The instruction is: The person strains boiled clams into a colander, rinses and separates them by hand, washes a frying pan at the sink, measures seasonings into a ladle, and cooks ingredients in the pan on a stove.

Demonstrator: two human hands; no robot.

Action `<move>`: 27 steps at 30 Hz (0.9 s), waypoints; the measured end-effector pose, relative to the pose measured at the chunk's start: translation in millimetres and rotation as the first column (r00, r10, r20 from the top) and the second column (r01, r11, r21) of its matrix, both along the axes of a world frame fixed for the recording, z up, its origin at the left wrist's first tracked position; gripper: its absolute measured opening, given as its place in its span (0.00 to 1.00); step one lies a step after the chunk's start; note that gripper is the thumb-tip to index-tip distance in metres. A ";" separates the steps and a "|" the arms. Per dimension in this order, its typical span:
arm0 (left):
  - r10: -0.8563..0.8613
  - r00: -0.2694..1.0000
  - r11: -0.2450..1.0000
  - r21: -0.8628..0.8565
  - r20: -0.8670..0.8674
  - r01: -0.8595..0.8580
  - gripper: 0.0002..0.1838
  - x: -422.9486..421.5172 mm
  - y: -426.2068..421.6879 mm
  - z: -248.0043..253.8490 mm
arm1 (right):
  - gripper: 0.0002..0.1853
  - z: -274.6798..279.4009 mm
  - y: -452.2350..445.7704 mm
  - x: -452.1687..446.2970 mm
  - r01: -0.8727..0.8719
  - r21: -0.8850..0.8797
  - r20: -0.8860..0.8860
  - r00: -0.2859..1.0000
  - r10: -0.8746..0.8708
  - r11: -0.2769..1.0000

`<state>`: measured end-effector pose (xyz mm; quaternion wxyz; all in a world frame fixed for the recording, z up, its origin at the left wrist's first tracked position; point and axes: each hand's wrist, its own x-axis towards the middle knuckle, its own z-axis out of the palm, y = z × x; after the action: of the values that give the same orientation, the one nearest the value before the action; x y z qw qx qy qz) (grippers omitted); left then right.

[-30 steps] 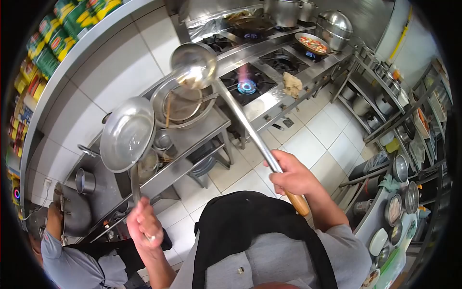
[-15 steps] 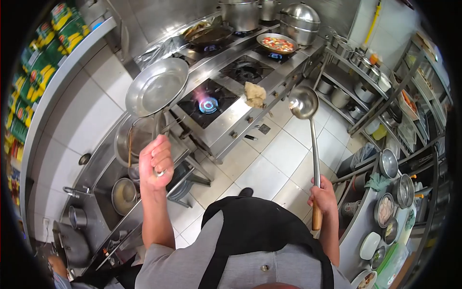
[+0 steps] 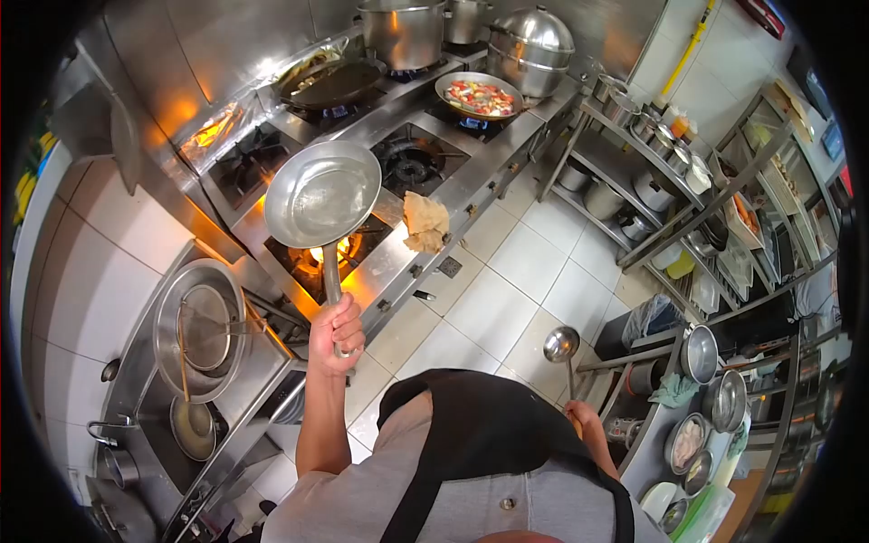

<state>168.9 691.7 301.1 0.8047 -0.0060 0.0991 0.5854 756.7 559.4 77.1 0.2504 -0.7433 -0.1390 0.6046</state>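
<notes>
Pan (image 3: 323, 193) is held up by lit burner (image 3: 345, 245), partly hiding it, hdl (image 3: 331, 273) running back from burner to L hand (image 3: 336, 331), the nearer one, fisted round it; R hand (image 3: 584, 418), well right of burner, grips ladle (image 3: 561, 345), bowl fwd.

No lettering can be read. The yellow-and-green packages (image 3: 25, 187) along the edge of the shelf (image 3: 56, 174) are too dark and cut off to make out; the red object (image 3: 763, 16) on the wall is too blurred.
</notes>
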 end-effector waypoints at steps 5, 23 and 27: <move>0.041 0.996 0.995 -0.085 -0.085 -0.048 0.10 10.8 21.3 -50.2 | 0.04 -9.5 11.9 41.6 -0.030 -0.093 0.019 0.999 0.032 0.995; 0.247 0.846 0.924 -0.148 -0.473 -0.353 0.14 74.1 95.9 -151.6 | 0.08 -38.6 296.0 257.7 -0.234 -0.094 0.009 0.972 0.236 0.968; -0.327 0.554 0.736 -0.574 -0.766 -0.359 0.16 72.5 108.7 -91.7 | 0.10 -48.8 363.5 282.2 -0.447 0.008 0.021 0.894 0.447 0.894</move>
<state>241.4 800.5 209.4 0.5916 -0.0214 0.6720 0.4449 1038.9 922.9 28.3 0.1084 -0.6955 -0.3123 0.6380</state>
